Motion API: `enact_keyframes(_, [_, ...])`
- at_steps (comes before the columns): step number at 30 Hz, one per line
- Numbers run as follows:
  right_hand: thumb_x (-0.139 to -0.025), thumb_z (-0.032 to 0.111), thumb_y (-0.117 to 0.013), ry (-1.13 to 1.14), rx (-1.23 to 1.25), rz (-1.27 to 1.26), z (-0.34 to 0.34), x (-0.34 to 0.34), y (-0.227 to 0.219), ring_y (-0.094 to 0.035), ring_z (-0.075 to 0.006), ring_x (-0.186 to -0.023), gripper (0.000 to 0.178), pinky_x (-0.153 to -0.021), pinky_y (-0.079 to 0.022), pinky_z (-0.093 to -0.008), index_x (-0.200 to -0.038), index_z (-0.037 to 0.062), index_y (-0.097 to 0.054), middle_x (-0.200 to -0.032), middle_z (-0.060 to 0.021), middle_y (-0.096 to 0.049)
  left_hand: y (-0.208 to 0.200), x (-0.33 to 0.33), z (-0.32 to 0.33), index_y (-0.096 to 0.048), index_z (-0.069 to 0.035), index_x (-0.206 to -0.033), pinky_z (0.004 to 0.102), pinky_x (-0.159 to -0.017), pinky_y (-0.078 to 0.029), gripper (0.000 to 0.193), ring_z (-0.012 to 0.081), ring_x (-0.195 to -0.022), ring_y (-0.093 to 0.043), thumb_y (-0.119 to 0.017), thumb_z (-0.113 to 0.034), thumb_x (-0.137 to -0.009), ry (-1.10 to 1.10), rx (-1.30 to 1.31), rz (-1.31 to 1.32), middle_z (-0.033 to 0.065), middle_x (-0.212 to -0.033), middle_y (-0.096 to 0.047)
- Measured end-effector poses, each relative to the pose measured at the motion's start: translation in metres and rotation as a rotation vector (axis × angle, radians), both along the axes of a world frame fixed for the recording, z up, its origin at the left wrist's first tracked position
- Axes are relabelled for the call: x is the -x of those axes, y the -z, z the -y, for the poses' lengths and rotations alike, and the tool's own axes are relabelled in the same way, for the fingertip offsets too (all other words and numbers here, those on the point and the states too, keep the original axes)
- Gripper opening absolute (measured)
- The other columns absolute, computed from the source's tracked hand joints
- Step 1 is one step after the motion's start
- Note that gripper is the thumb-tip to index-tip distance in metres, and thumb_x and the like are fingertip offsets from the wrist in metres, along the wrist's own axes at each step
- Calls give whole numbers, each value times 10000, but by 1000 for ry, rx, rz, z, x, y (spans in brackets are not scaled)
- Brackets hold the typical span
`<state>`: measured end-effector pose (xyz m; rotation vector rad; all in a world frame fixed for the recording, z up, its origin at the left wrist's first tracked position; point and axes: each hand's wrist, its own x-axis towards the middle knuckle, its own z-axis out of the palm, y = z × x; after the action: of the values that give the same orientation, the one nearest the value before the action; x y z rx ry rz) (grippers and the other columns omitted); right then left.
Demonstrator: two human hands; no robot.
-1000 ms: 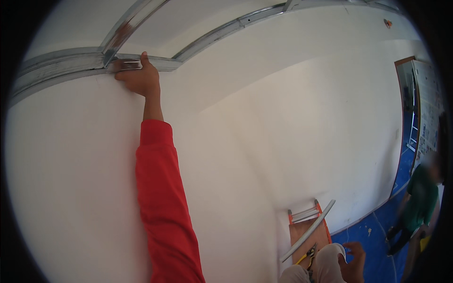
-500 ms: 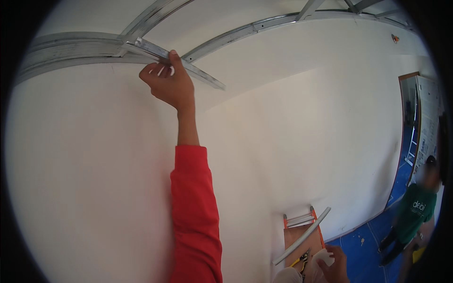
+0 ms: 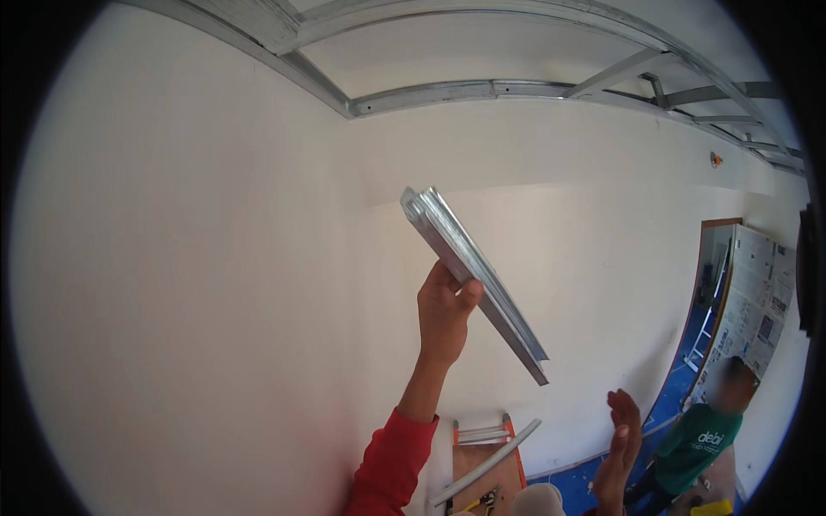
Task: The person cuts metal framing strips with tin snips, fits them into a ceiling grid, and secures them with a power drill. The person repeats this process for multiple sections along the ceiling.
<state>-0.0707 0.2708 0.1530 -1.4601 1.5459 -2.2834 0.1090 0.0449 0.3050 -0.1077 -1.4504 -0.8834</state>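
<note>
My left hand (image 3: 445, 314) is closed around the middle of a short, silvery metal channel (image 3: 495, 292). The channel slants in front of the white wall, its upper end to the left and its lower end to the right, apart from the metal ceiling frame (image 3: 447, 89) above. Lower right, my right hand (image 3: 624, 443) is raised with fingers stretched out and holds nothing. Nearest to it is the channel's lower end, with a gap between them.
Below stands an orange ladder (image 3: 519, 460) with a brown board (image 3: 476, 456). A grey strip (image 3: 490, 462) and yellow-handled pliers (image 3: 489, 501) lie there. A person in green (image 3: 701, 447) stands on blue floor sheeting (image 3: 575, 483) at right, near a paper-covered door (image 3: 755, 297).
The channel has come down and away from the ceiling frame in my left hand. My right hand has risen from beside my knee and opened. The view has shifted, showing more of the ceiling frame.
</note>
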Motion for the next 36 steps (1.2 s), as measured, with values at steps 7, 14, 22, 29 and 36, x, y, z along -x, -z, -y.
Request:
enact_keyframes(7, [-1040, 525, -562, -222, -89, -135, 27, -20, 2, -658, -247, -1017, 658, -846, -526, -350, -1386, -33, -587, -1176, -164, -686, 129, 26, -7, -488, -16, -1361, 436, -1069, -560, 693, 298, -1254, -653, -891, -6, -797, -161, -25, 244, 128, -1289, -630])
enact_keyframes(14, [-1058, 697, -367, -732, -546, 474, 84, 12, 61, -682, -186, -954, 832, -832, -540, -331, -1334, -54, -597, -1110, -131, -713, 246, 50, -2, -584, -104, -1275, 502, -1052, -568, 598, 459, -1455, -459, -785, 139, -767, -368, 277, 415, 159, -1473, -526])
enact_keyframes(22, [-999, 472, -708, -995, -804, 576, 125, 37, 104, -643, -145, -1080, 651, -945, -490, -297, -1417, -15, -598, -1141, -91, -733, 279, 44, -1, -573, -128, -1365, 516, -1062, -546, 618, 497, -1496, -375, -693, 156, -830, -680, 292, 729, 209, -1574, -434])
enact_keyframes(29, [-1051, 350, -664, -1327, -820, 693, 134, 30, 183, -636, -127, -1076, 553, -873, -504, -270, -1512, 78, -523, -1283, -40, -692, 334, 17, -10, -468, 26, -1456, 351, -864, -595, 554, 248, -1123, -685, -710, -182, -1003, 161, -1063, 467, 203, -1331, -632])
enact_keyframes(36, [-1008, 273, -736, -1130, -1067, 436, 162, 15, 264, -634, -138, -1116, 567, -943, -509, -313, -1497, 66, -539, -1296, -48, -692, 405, 29, -11, -547, 14, -1118, 365, -704, -580, 556, 228, -766, -720, -869, -243, -745, -476, -967, 799, 158, -879, -708])
